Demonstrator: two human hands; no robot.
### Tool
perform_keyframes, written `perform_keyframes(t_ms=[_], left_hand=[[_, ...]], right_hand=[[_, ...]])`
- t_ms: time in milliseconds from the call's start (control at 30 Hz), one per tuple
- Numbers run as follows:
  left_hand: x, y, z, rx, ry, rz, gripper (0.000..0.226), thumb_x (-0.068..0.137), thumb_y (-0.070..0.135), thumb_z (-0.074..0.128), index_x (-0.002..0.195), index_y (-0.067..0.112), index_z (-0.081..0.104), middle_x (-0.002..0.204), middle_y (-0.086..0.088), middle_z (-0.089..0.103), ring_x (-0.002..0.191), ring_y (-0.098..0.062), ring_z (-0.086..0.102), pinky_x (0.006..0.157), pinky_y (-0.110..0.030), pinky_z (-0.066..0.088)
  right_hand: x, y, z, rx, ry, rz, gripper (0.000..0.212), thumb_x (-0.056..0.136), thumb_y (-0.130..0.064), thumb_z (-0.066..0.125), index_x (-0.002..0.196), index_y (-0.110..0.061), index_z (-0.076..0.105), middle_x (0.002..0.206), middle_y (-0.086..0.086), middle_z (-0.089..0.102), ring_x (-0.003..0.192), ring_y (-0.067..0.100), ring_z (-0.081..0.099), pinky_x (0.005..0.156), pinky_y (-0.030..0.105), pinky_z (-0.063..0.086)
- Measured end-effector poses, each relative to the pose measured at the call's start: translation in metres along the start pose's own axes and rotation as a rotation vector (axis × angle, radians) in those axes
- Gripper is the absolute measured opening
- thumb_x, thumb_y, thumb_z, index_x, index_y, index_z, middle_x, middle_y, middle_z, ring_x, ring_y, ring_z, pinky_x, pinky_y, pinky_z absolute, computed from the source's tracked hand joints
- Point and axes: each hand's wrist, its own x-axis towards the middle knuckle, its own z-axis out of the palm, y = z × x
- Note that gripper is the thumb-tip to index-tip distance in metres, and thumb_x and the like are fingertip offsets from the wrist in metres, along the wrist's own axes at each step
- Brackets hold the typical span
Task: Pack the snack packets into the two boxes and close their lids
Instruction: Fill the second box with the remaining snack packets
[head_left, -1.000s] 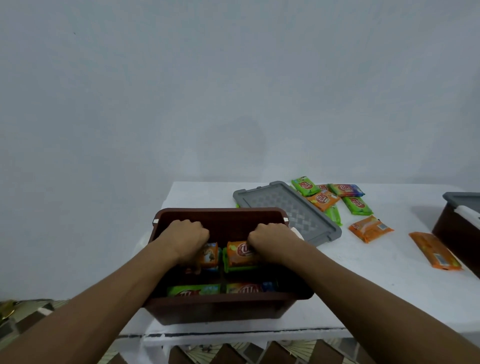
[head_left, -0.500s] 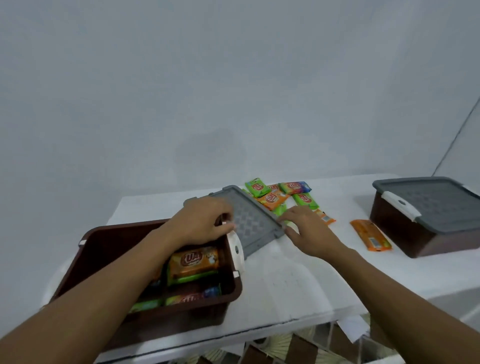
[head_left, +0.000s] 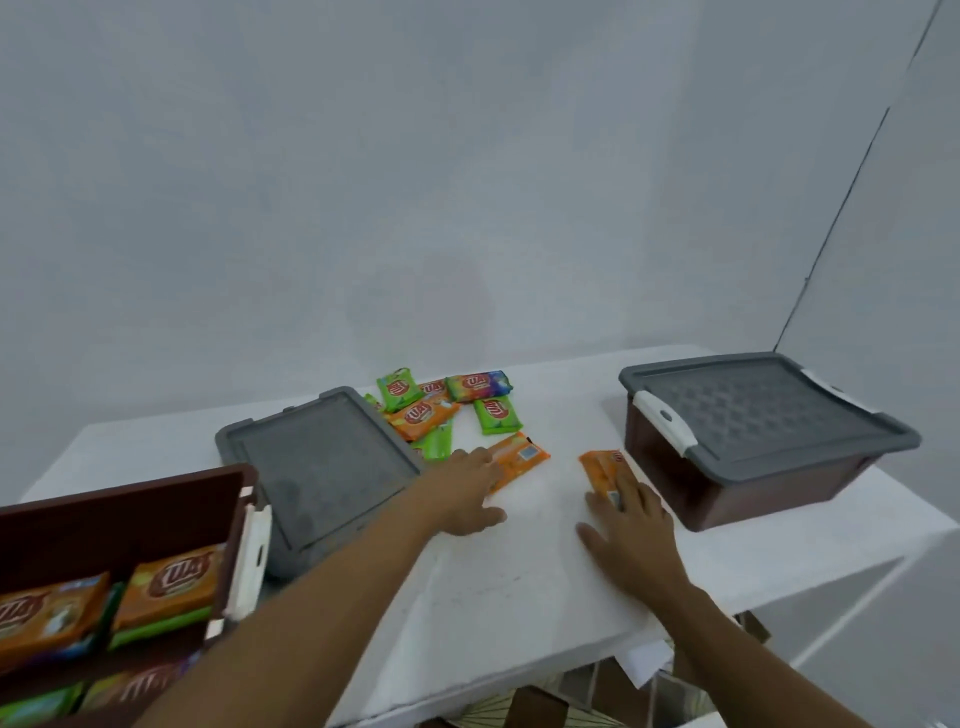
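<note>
An open brown box (head_left: 130, 499) at the lower left holds several orange and green snack packets. Its grey lid (head_left: 317, 467) lies flat on the table beside it. My left hand (head_left: 467, 493) reaches past the lid, fingers laid on an orange packet (head_left: 524, 457). My right hand (head_left: 631, 525) lies flat with its fingertips on a second orange packet (head_left: 597, 467). A heap of green, orange and multicoloured packets (head_left: 441, 405) sits behind the lid. At the right stands a second brown box (head_left: 727, 483) with its grey lid (head_left: 763, 410) on.
The white table (head_left: 519, 582) ends close to me at its front edge and at the right just beyond the lidded box. A pale wall rises behind the table. Patterned floor and papers show below the front edge.
The view swung right. Both hands left the open box, passed the loose lid, and now rest on the two orange packets in the table's middle.
</note>
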Motion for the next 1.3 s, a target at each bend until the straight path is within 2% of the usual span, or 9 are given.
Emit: perform_keyframes(t_ms=[167, 233, 367, 633, 733, 833, 900, 1067, 1300], left_hand=[[0.029, 0.004, 0.054, -0.150, 0.091, -0.124, 0.074, 0.091, 0.063, 0.034, 0.154, 0.032, 0.012, 0.163, 0.004, 0.001, 0.147, -0.027, 0.007, 0.115, -0.048, 0.025], [0.030, 0.006, 0.073, -0.186, 0.214, -0.185, 0.081, 0.083, 0.069, 0.025, 0.152, 0.026, 0.021, 0.161, 0.001, 0.014, 0.146, -0.027, 0.014, 0.114, -0.044, 0.027], [0.028, 0.011, 0.086, -0.175, 0.561, -0.217, 0.046, 0.092, 0.046, 0.051, 0.133, 0.024, 0.046, 0.127, -0.002, 0.044, 0.115, -0.023, 0.039, 0.097, -0.040, 0.042], [0.014, 0.014, 0.076, -0.662, 0.761, -0.404, 0.034, 0.104, 0.032, 0.033, 0.126, 0.019, 0.055, 0.110, -0.001, 0.062, 0.089, -0.012, 0.063, 0.062, -0.020, 0.050], [0.016, 0.010, 0.073, -0.649, 0.705, -0.433, 0.026, 0.104, 0.027, 0.035, 0.107, 0.018, 0.059, 0.093, -0.004, 0.067, 0.073, -0.004, 0.064, 0.050, -0.019, 0.048], [0.020, 0.007, 0.069, -0.619, 0.684, -0.410, 0.023, 0.103, 0.022, 0.039, 0.103, 0.015, 0.060, 0.094, -0.004, 0.064, 0.079, -0.010, 0.063, 0.056, -0.016, 0.044], [0.023, 0.005, 0.068, -0.531, 0.659, -0.391, 0.022, 0.102, 0.023, 0.042, 0.110, 0.014, 0.060, 0.104, -0.004, 0.060, 0.094, -0.017, 0.059, 0.066, -0.018, 0.041], [0.024, 0.013, 0.062, -0.405, 0.457, -0.393, 0.044, 0.096, 0.036, 0.053, 0.132, 0.013, 0.051, 0.120, -0.004, 0.051, 0.112, -0.019, 0.047, 0.089, -0.032, 0.043], [0.030, 0.024, 0.044, -0.070, 0.157, -0.323, 0.070, 0.092, 0.044, 0.055, 0.149, 0.018, 0.024, 0.142, -0.006, 0.039, 0.130, -0.026, 0.036, 0.104, -0.043, 0.028]], right_hand=[[0.009, 0.017, 0.001, 0.217, 0.074, -0.121, 0.048, 0.087, -0.053, 0.059, 0.132, -0.040, 0.053, 0.153, -0.007, 0.028, 0.136, 0.024, 0.025, 0.108, 0.043, 0.030], [0.010, 0.020, 0.005, 0.372, 0.156, -0.107, 0.046, 0.083, -0.040, 0.069, 0.128, -0.032, 0.059, 0.140, -0.006, 0.041, 0.126, 0.023, 0.037, 0.105, 0.042, 0.037], [0.012, 0.020, 0.006, 0.515, 0.290, -0.083, 0.037, 0.088, -0.025, 0.066, 0.125, -0.019, 0.061, 0.126, -0.001, 0.053, 0.112, 0.020, 0.051, 0.097, 0.031, 0.041], [0.006, 0.023, -0.005, 0.843, 0.391, -0.016, 0.024, 0.103, -0.018, 0.039, 0.118, -0.020, 0.058, 0.104, -0.008, 0.063, 0.090, 0.006, 0.064, 0.077, 0.023, 0.056], [0.008, 0.024, -0.002, 0.886, 0.342, -0.022, 0.027, 0.101, -0.009, 0.041, 0.109, -0.026, 0.061, 0.100, -0.004, 0.066, 0.087, 0.008, 0.067, 0.072, 0.022, 0.057], [0.007, 0.021, -0.002, 0.880, 0.309, -0.004, 0.020, 0.099, -0.012, 0.048, 0.101, -0.026, 0.062, 0.097, -0.005, 0.067, 0.086, 0.006, 0.067, 0.070, 0.017, 0.055], [0.007, 0.020, -0.002, 0.806, 0.320, -0.030, 0.012, 0.096, -0.016, 0.055, 0.102, -0.024, 0.060, 0.097, -0.008, 0.065, 0.086, 0.003, 0.063, 0.069, 0.010, 0.049], [0.011, 0.021, 0.009, 0.583, 0.281, -0.080, 0.020, 0.087, -0.022, 0.067, 0.106, -0.021, 0.062, 0.104, -0.008, 0.058, 0.096, 0.011, 0.057, 0.088, 0.040, 0.048], [0.008, 0.015, -0.002, 0.429, 0.131, -0.106, 0.053, 0.083, -0.048, 0.066, 0.131, -0.029, 0.054, 0.126, -0.009, 0.059, 0.117, 0.014, 0.050, 0.098, 0.041, 0.035]])
